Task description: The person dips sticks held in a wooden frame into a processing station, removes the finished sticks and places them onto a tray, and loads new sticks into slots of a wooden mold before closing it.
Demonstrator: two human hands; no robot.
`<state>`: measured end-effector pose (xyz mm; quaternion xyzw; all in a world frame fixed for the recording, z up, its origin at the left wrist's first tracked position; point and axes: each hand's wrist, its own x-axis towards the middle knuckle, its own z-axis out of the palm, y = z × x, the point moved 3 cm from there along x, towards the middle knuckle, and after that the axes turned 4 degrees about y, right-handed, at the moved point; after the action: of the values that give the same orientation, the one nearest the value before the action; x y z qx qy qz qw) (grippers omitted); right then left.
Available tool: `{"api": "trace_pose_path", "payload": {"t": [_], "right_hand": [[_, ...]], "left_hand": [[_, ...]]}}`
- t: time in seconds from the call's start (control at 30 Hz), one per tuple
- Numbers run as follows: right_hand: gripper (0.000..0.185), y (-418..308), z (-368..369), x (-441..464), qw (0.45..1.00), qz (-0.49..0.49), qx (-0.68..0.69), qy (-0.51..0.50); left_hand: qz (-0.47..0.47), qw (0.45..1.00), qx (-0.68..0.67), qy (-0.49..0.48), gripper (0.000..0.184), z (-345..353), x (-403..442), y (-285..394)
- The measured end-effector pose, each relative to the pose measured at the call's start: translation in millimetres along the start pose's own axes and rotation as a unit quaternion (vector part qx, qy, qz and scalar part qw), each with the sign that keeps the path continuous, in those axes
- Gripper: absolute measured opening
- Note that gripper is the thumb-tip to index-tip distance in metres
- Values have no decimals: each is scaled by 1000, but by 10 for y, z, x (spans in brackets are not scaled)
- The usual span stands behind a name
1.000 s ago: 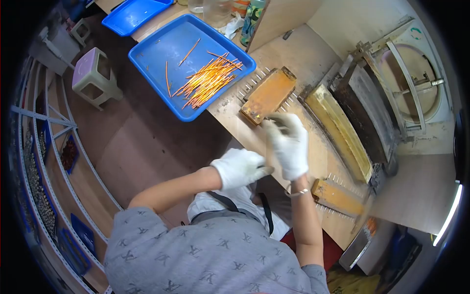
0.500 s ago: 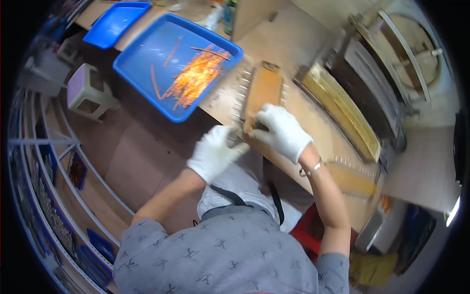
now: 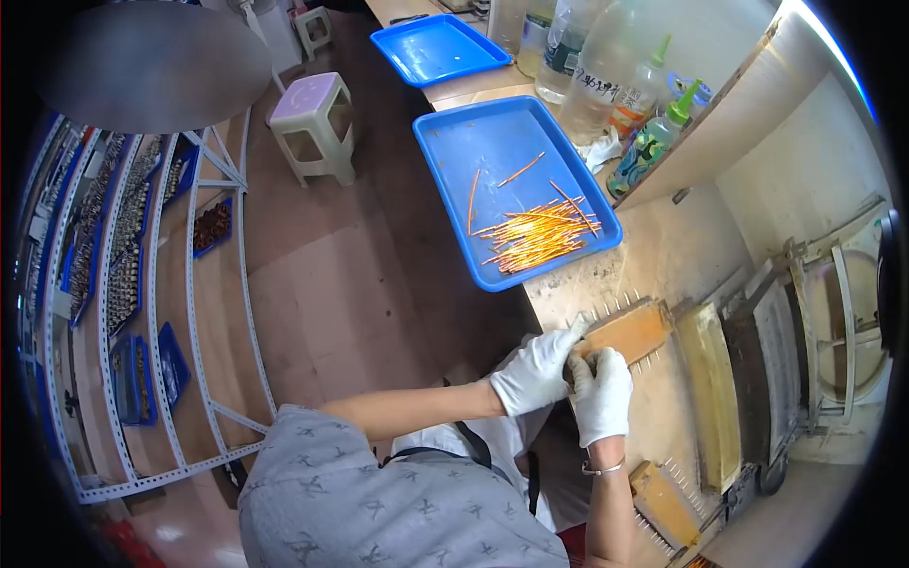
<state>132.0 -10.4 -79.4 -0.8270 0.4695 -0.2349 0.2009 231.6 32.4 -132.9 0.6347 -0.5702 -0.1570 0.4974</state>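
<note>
Both my hands wear white gloves and meet at the near end of an orange-brown wooden block (image 3: 630, 327) with rows of thin metal pins along its long sides. My left hand (image 3: 536, 371) has its fingers drawn together, tips at the block's left corner. My right hand (image 3: 603, 396) is beside it, fingers curled in at the same end, a bracelet at the wrist. What the fingers hold, if anything, is too small or hidden to tell. Beyond them, a blue tray (image 3: 492, 265) carries a pile of thin copper-orange sticks (image 3: 540, 235), several lying loose.
A second pinned block (image 3: 666, 505) lies nearer me. On the right stand a long yellowish block (image 3: 710, 398) and a machine with a wheel (image 3: 833, 322). Bottles (image 3: 592, 85) and another blue tray (image 3: 440, 49) are farther back. A stool (image 3: 312, 123) and metal shelving (image 3: 204, 312) stand left.
My view has turned, so the bench appears farther right. My hands, apart before, are now together at the block's near end, and the left fingers have closed up.
</note>
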Motion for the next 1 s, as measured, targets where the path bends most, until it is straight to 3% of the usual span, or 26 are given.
{"api": "trace_pose_path", "payload": {"t": [0.07,0.13,0.27,0.4,0.43,0.47,0.5,0.53,0.63,0.67,0.73,0.77,0.87,0.97,1.0], "right_hand": [[17,56,31,11,998,47,-14,-47],[15,10,-12,55,998,46,-20,-37],[18,-77,-110,222,977,0,-180,-114],[25,-60,-61,391,941,-24,-271,-199],[27,-23,-28,430,931,-19,-299,-207],[27,-12,10,471,938,-25,-283,-197],[27,14,33,487,944,-15,-270,-189],[27,28,30,496,948,-51,-265,-167],[23,152,52,463,966,-69,-213,-127],[23,176,54,470,974,-29,-184,-127],[32,161,-23,428,985,-22,-152,-73],[34,114,-138,435,990,-25,-132,-44],[39,73,-629,386,999,-11,-37,-2],[39,229,-1077,163,969,135,193,78],[35,328,-1200,80,955,137,228,134]], "left_hand": [[65,998,12,15,72,-5,103,95],[74,997,2,4,71,18,161,60],[106,982,-66,-145,70,63,345,-70],[119,919,-111,-360,68,13,699,-91],[144,917,-110,-355,63,32,727,-107],[200,917,-132,-319,62,56,772,-127],[194,924,-89,-318,62,-30,827,-62],[160,904,-89,-386,63,-83,925,73],[124,926,-56,-353,76,18,869,-69],[159,929,-46,-330,81,14,862,-121],[134,932,-32,-334,82,21,868,-83],[34,917,-70,-392,73,-21,886,-45],[146,933,-63,-323,66,-18,893,-23],[116,930,-52,-345,64,-34,859,-8],[120,934,-26,-336,66,-43,839,2]]}}
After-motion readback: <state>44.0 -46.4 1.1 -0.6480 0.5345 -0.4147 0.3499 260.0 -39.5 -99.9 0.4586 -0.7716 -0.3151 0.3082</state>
